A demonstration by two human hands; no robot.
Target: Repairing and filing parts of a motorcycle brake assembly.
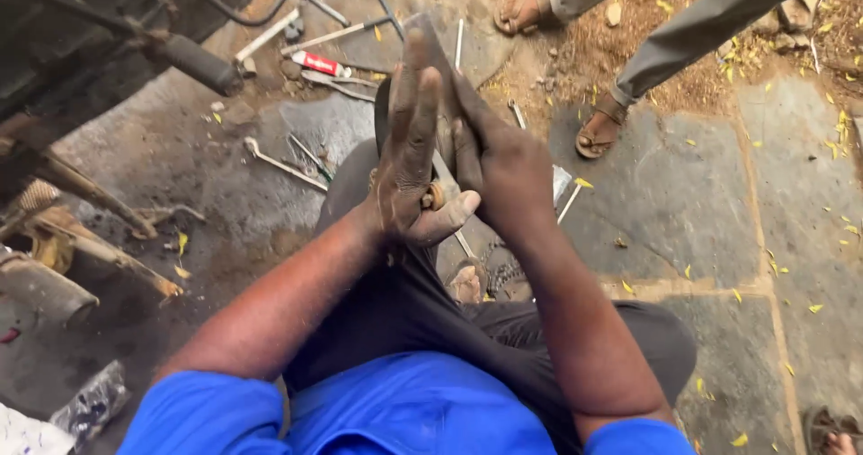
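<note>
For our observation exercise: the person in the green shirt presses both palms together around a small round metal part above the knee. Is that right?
Not quite: the head view shows a blue shirt. The left hand and right hand do press together around the small round metal part.

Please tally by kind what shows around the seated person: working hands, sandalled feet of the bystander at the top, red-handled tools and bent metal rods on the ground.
Working hands: 2, the left hand and the right hand, pressed together around a small part.
Sandalled feet: 2.
Red-handled tool: 1.
Bent metal rod: 1.
Total: 6.
</note>
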